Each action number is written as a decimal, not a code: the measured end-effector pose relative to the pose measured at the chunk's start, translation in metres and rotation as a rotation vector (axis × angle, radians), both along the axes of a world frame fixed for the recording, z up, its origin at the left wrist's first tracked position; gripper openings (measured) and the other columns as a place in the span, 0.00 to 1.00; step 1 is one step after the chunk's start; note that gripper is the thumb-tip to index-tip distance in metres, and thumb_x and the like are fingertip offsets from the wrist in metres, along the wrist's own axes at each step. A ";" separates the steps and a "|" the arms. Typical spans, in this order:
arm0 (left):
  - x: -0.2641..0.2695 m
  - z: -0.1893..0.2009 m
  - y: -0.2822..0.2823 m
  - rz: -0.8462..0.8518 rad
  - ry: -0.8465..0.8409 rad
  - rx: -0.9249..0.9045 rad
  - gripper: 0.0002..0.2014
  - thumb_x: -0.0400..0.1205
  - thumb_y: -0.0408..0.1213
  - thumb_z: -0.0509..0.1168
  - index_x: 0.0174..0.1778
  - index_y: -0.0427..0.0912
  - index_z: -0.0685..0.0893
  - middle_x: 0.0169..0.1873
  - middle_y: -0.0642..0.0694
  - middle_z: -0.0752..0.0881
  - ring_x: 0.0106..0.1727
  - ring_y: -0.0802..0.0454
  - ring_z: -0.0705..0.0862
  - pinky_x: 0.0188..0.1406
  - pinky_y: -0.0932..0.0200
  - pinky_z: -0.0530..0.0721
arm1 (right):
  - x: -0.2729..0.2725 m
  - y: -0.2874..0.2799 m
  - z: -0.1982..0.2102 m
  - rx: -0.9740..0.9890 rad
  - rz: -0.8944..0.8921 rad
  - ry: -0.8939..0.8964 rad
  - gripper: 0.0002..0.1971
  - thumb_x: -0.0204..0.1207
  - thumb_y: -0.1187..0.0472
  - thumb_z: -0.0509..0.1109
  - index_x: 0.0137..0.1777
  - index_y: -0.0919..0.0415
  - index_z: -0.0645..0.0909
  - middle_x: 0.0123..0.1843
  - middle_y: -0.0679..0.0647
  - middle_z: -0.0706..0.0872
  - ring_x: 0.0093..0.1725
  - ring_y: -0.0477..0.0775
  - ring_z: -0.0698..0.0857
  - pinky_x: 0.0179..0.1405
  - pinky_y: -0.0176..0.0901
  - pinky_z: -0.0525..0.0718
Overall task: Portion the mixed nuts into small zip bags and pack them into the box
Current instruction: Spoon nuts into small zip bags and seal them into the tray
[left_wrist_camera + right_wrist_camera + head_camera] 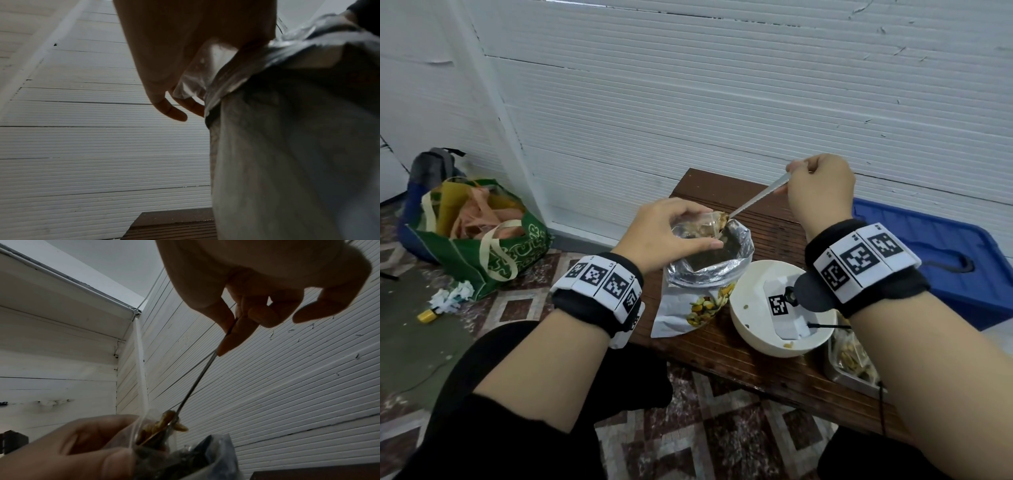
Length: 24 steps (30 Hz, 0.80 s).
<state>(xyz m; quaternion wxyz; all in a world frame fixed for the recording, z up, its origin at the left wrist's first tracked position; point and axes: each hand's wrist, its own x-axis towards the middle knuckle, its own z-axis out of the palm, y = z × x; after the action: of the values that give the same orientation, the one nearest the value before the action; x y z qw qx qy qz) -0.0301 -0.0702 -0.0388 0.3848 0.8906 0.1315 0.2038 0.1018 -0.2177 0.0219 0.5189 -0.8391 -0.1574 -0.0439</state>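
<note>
Left hand (667, 233): pinches zip bag (700, 224) mouth wide above pouch (709, 267).
Right hand (820, 186): grips spoon (756, 198); tip slowly, bowl inside mouth.

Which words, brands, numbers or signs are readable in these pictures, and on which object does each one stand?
No text can be read as words.
Green shopping bag: pale ornate print, not legible.
Foil nut pouch: a picture of nuts only, no readable brand.
Wristbands: black-and-white square code markers with tiny characters, too small to read.
White bowl: holds one more such marker, no words.
</note>
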 end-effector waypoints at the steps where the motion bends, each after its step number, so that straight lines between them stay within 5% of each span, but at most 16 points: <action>1: 0.001 0.000 -0.001 0.002 -0.008 -0.005 0.26 0.65 0.53 0.80 0.58 0.50 0.87 0.46 0.65 0.83 0.45 0.83 0.77 0.41 0.86 0.72 | -0.001 0.001 -0.001 0.013 0.020 -0.003 0.11 0.82 0.58 0.61 0.41 0.55 0.82 0.30 0.44 0.84 0.51 0.56 0.85 0.66 0.64 0.75; 6: 0.003 -0.001 -0.005 0.023 -0.041 -0.028 0.20 0.65 0.52 0.79 0.51 0.54 0.86 0.43 0.64 0.84 0.44 0.78 0.79 0.41 0.82 0.76 | -0.008 0.003 -0.004 0.146 0.204 -0.060 0.05 0.83 0.57 0.64 0.45 0.53 0.79 0.31 0.47 0.88 0.37 0.45 0.86 0.52 0.43 0.81; 10: 0.001 0.000 -0.005 0.062 -0.091 -0.058 0.18 0.66 0.55 0.76 0.49 0.57 0.85 0.44 0.64 0.85 0.46 0.77 0.80 0.41 0.81 0.77 | -0.015 -0.006 0.002 0.277 0.358 -0.171 0.06 0.82 0.59 0.67 0.42 0.51 0.79 0.38 0.46 0.88 0.41 0.46 0.89 0.45 0.27 0.80; 14: -0.003 0.002 0.002 0.116 -0.115 -0.137 0.18 0.65 0.58 0.74 0.48 0.58 0.85 0.43 0.61 0.87 0.44 0.69 0.83 0.41 0.76 0.79 | -0.010 -0.020 0.009 0.388 0.308 -0.291 0.04 0.82 0.61 0.66 0.46 0.56 0.80 0.40 0.46 0.87 0.38 0.41 0.88 0.49 0.37 0.85; 18: -0.010 0.002 0.011 0.124 -0.136 -0.157 0.14 0.65 0.58 0.74 0.41 0.58 0.87 0.44 0.57 0.90 0.43 0.68 0.84 0.45 0.68 0.83 | -0.002 -0.031 0.010 0.464 0.120 -0.313 0.08 0.82 0.62 0.64 0.42 0.50 0.78 0.37 0.43 0.85 0.38 0.42 0.87 0.48 0.36 0.84; 21: -0.013 -0.001 0.016 0.125 -0.124 -0.167 0.13 0.65 0.60 0.74 0.40 0.59 0.87 0.47 0.55 0.91 0.48 0.55 0.88 0.52 0.47 0.88 | 0.001 -0.033 0.006 0.409 0.034 -0.278 0.07 0.82 0.62 0.64 0.43 0.54 0.77 0.35 0.41 0.83 0.34 0.35 0.84 0.44 0.28 0.80; 24: -0.014 -0.004 0.018 0.115 -0.100 -0.172 0.14 0.64 0.61 0.74 0.41 0.60 0.87 0.45 0.55 0.90 0.49 0.52 0.88 0.54 0.44 0.87 | -0.004 -0.028 -0.006 0.216 0.111 -0.288 0.04 0.82 0.60 0.65 0.45 0.56 0.77 0.36 0.44 0.83 0.34 0.34 0.80 0.40 0.29 0.76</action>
<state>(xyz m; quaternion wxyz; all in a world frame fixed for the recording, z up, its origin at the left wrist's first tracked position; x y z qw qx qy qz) -0.0445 -0.0524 -0.0427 0.4535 0.8340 0.1800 0.2576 0.0977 -0.2460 0.0156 0.5796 -0.7536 -0.2706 -0.1515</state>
